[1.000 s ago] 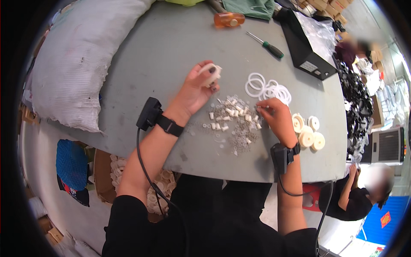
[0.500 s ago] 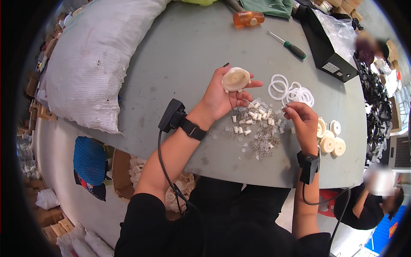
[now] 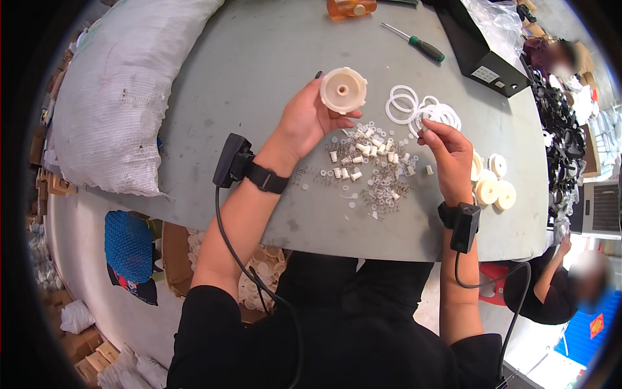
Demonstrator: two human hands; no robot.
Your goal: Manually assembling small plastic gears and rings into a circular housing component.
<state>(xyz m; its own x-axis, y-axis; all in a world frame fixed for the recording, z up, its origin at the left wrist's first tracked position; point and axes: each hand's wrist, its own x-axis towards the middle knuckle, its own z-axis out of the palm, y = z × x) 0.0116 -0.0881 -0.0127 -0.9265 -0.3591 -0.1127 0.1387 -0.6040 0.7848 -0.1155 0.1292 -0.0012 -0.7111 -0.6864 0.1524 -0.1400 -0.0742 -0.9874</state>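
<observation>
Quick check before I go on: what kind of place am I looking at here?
Probably a small assembly workshop. The grey table holds a heap of small white plastic parts, loose white rings and a screwdriver; the left hand holds a round cream plastic cap, with a big white sack alongside.

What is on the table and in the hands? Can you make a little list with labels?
left hand: holds a round cream plastic cap
right hand: pinches a white ring
between the hands: pile of small white parts
table: grey, round
far edge: green-handled screwdriver
left side: big white sack
</observation>
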